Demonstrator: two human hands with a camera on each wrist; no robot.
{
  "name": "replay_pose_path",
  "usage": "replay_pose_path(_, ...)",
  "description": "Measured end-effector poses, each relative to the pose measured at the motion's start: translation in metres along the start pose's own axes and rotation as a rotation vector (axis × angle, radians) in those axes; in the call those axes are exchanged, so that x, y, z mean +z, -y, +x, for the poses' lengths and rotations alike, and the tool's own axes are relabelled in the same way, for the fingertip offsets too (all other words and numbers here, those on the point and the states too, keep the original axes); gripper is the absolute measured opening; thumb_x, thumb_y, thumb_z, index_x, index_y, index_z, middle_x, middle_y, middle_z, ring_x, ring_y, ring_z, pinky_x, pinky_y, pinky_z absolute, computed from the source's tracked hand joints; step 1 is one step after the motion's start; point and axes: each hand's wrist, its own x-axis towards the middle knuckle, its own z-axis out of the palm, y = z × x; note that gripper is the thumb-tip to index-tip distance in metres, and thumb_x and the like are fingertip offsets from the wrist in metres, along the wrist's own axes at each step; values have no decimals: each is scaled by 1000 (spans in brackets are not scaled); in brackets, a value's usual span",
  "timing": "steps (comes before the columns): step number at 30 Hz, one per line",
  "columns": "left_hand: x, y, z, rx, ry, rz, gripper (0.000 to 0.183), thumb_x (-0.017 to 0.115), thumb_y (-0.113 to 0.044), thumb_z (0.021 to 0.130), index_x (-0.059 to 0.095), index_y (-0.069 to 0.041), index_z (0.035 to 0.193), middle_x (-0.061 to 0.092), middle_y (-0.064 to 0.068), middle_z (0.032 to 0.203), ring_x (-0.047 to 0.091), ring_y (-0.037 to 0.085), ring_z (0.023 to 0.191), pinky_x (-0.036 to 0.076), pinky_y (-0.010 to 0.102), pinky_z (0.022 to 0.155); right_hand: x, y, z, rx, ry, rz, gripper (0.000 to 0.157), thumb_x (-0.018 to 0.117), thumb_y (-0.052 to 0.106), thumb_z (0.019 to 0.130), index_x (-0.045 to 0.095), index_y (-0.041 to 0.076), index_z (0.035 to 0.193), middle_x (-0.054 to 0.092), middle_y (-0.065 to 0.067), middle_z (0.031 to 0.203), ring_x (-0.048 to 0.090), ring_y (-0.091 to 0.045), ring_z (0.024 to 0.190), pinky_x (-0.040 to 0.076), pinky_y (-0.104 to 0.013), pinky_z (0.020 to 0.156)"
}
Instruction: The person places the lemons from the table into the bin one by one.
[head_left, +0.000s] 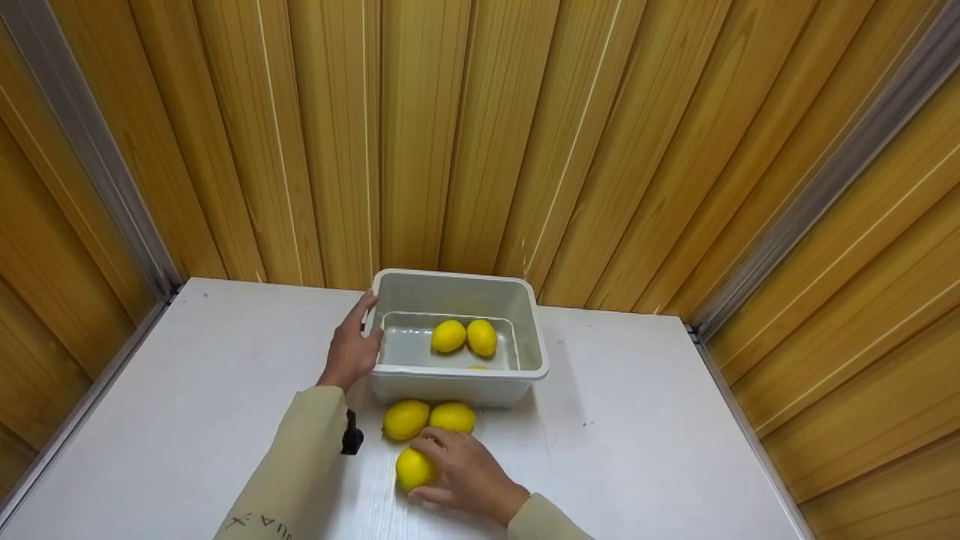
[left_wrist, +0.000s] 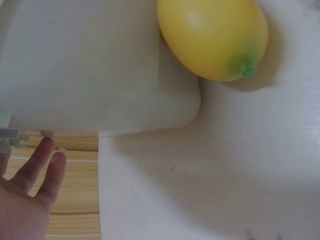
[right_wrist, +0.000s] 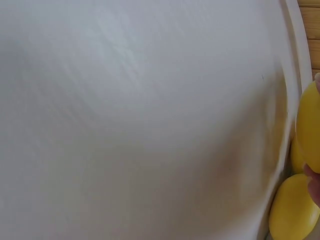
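Head view: the step in hand is judged to be the pick-up of one lemon for loading into the grey plastic bin [head_left: 457, 371]. Right hand [head_left: 478, 474]: grasping. Thumb and fingers close around the near lemon [head_left: 415, 469] from its right side; the right wrist view shows it pinched between fingertips and thumb. Whether it is clear of the white tabletop [head_left: 637, 420] cannot be told.

Left hand [head_left: 351, 349]: not clenched. Its fingers extend along the left side of the bin, apparently steadying it; whether the thumb hooks over the rim is unclear.

Next move, as judged: raise the near lemon above the front rim, pass it over the two waiting lemons, and lower it to the bin floor before release. Low clearance could knock the rim or disturb those lemons.

Position of parts: the left waiting lemon [head_left: 406, 419] and right waiting lemon [head_left: 453, 417] lie side by side between the bin's front wall and the right hand. Inside the bin, the left inner lemon [head_left: 448, 336] and right inner lemon [head_left: 481, 337] sit together; a yellow sliver shows behind the front rim.
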Motion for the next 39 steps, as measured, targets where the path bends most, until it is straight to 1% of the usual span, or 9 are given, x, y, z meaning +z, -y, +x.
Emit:
replay_pose_path(4,0,0,0,-7,8,-3,61,49,-15,99,24,-26,154,20,-1,163,20,27,150,24,51,120,-1,0,1,8,-4,-1,59,66,57,83,57,18,127,58,2,123,60,-10,101,52,-25,91)
replay_pose_path(9,-1,1,0,-5,5,-4,60,49,-15,99,26,-26,153,18,-1,163,21,27,149,25,51,120,-2,0,1,15,-26,-19,60,68,57,81,58,18,126,58,3,122,60,-9,101,52,-25,91)
replay_pose_path(12,-1,1,1,-6,1,1,58,49,-16,99,27,-25,152,18,-1,163,23,28,149,25,51,119,-3,0,2,15,-45,-31,61,71,56,80,58,18,126,59,2,122,61,-10,101,53,-25,92)
replay_pose_path(17,-1,0,1,-13,-2,6,57,48,-17,99,28,-25,152,18,-2,163,22,28,149,24,52,120,-6,0,2,17,-56,-34,61,72,54,79,56,19,127,59,1,124,61,-11,104,53,-27,94)
replay_pose_path(21,-1,0,1,-19,2,2,57,48,-15,99,28,-25,152,17,-2,163,20,27,150,23,52,120,-7,-1,1,41,-51,-35,62,69,56,80,56,20,129,58,2,125,61,-11,106,53,-28,95)
replay_pose_path(26,0,-1,1,-29,9,-6,57,48,-17,99,28,-26,152,15,-3,164,20,28,150,24,52,120,-9,-1,-1,58,-61,-32,62,66,58,82,57,19,129,58,1,126,61,-12,108,54,-29,95)
replay_pose_path(31,-1,-1,1,-39,10,-9,58,48,-18,100,27,-27,153,16,-4,163,22,28,149,25,52,119,-10,0,0,82,-66,3,62,70,56,81,57,21,130,59,3,127,60,-10,111,52,-27,97)
replay_pose_path(39,0,-2,0,-44,13,-14,58,48,-18,100,26,-27,153,17,-2,163,23,28,149,26,52,119,-11,0,2,75,-133,-5,64,77,51,76,58,19,127,60,3,123,61,-11,108,53,-27,96)
